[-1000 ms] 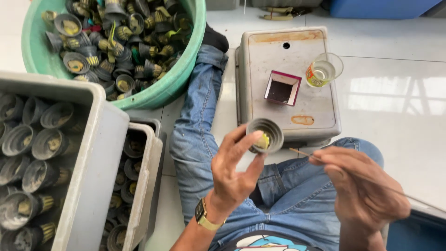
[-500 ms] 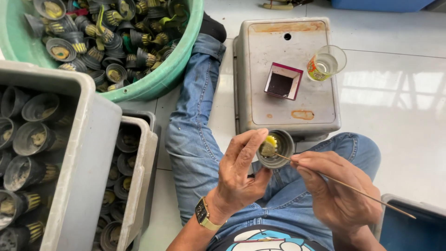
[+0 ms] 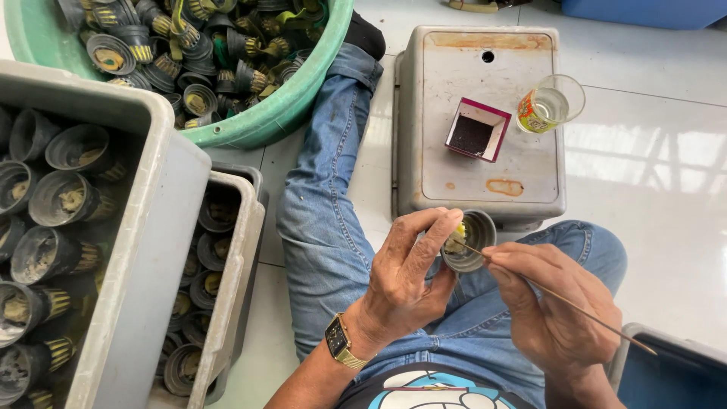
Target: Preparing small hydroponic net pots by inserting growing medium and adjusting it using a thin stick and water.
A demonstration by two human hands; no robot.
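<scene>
My left hand (image 3: 409, 276) grips a small dark cup-shaped part (image 3: 469, 241) by its rim, above my lap. The cup's open mouth faces up, and something yellowish sits inside it. My right hand (image 3: 556, 310) pinches a thin long stick (image 3: 575, 307), whose tip pokes into the cup. A gold wristwatch (image 3: 338, 342) is on my left wrist. I sit on the floor in blue jeans (image 3: 326, 220), my left leg stretched forward.
A green basin (image 3: 280, 106) full of similar dark cups is at top left. Two grey bins (image 3: 151, 250) at left hold more cups. An upturned grey box (image 3: 477, 113) ahead carries a small maroon square tray (image 3: 475, 130) and a glass of liquid (image 3: 551, 102). A blue container (image 3: 666, 371) sits at bottom right.
My left hand has brought the cup lower and slightly right, toward my right hand. The stick's tip has gone into the cup.
</scene>
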